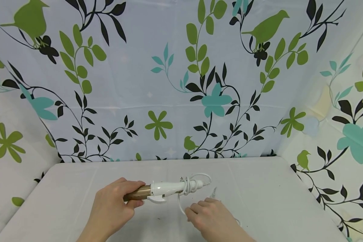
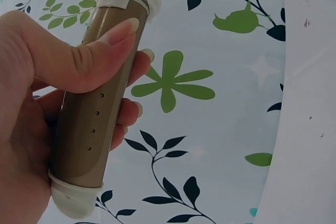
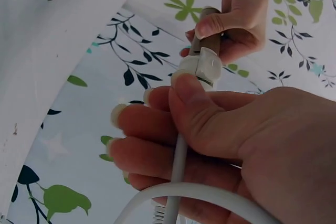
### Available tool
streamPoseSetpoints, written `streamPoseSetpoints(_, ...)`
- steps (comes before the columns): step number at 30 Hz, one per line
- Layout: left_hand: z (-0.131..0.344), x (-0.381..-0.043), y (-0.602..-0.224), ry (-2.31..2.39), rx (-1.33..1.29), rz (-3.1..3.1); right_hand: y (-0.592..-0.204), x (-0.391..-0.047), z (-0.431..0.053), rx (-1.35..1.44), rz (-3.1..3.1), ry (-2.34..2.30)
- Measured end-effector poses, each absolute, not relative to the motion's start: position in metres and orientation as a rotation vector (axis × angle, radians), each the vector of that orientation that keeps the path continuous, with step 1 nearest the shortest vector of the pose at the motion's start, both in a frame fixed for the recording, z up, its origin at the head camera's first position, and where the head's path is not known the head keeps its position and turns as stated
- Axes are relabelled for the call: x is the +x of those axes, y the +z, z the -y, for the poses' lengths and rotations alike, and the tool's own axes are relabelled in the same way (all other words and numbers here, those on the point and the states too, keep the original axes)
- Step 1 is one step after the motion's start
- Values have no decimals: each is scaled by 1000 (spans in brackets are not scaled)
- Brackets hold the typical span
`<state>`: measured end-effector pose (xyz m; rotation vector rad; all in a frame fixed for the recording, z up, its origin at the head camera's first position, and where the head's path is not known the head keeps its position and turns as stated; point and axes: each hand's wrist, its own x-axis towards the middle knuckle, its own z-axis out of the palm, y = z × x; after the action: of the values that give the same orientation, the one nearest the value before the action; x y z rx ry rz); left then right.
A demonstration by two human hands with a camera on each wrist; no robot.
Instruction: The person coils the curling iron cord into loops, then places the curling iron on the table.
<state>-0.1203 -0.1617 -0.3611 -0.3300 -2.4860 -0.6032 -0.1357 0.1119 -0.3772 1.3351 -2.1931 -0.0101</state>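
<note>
My left hand (image 1: 113, 203) grips a curling iron by its gold-brown barrel (image 2: 86, 150), thumb on one side and fingers wrapped round the other. The curling iron (image 1: 166, 189) lies level above the table, its white handle pointing right. Several loops of white cord (image 1: 187, 186) are wound round the handle. Lower right, my right hand (image 1: 213, 216) pinches the loose cord (image 3: 179, 166) between thumb and fingers, with the cord running across the fingers in the right wrist view. A ribbed white cord piece (image 1: 213, 192) sticks out past the right hand's knuckles.
Both hands work over a white table (image 1: 254, 188) with rounded far corners. Behind it hangs a pale curtain (image 1: 133, 84) printed with leaves, flowers and birds, and similar printed cloth (image 1: 317, 134) stands at the sides.
</note>
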Motion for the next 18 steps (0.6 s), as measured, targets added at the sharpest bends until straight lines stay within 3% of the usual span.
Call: streamPoseSetpoints(18, 161, -122, -363, -584, -328, 2525, -372, -141, -109, 1308, 1963, 152)
